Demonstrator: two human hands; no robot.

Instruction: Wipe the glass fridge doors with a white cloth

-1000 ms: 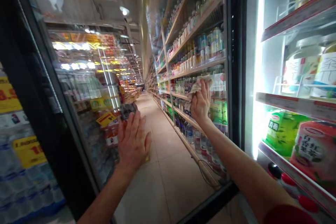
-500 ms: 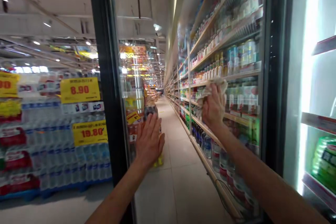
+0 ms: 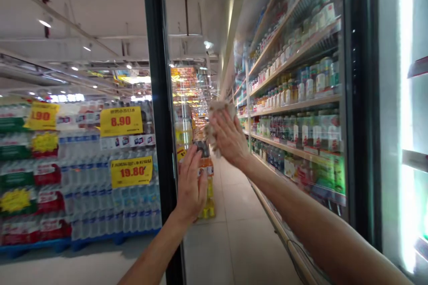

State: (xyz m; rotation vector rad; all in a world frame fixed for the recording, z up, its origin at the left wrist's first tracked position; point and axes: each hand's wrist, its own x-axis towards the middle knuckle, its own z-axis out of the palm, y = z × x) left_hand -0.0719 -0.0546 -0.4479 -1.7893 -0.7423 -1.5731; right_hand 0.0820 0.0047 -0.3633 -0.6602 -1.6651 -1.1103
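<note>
In front of me stands a glass door (image 3: 207, 254) with black frame bars on both sides. My right hand (image 3: 232, 140) presses a pale, crumpled cloth (image 3: 217, 113) against the glass, fingers stretched over it. The far side of the cloth is hidden under the palm. Lower down and to the left, my left hand (image 3: 191, 182) rests flat by the left frame bar (image 3: 160, 84), its fingers straight and holding nothing. It seems to touch the glass near that bar.
Shelves of bottled drinks (image 3: 301, 89) show in the glass at right. Beyond the door at left are stacked water bottle packs (image 3: 90, 187) with yellow price signs (image 3: 121, 121). A lit cooler interior (image 3: 406, 142) lies at far right, and a cable (image 3: 297, 254) runs near the floor.
My right hand has swept the cloth leftward across the glass, close to my left hand. My left hand stays near the left frame bar. The view has shifted slightly left.
</note>
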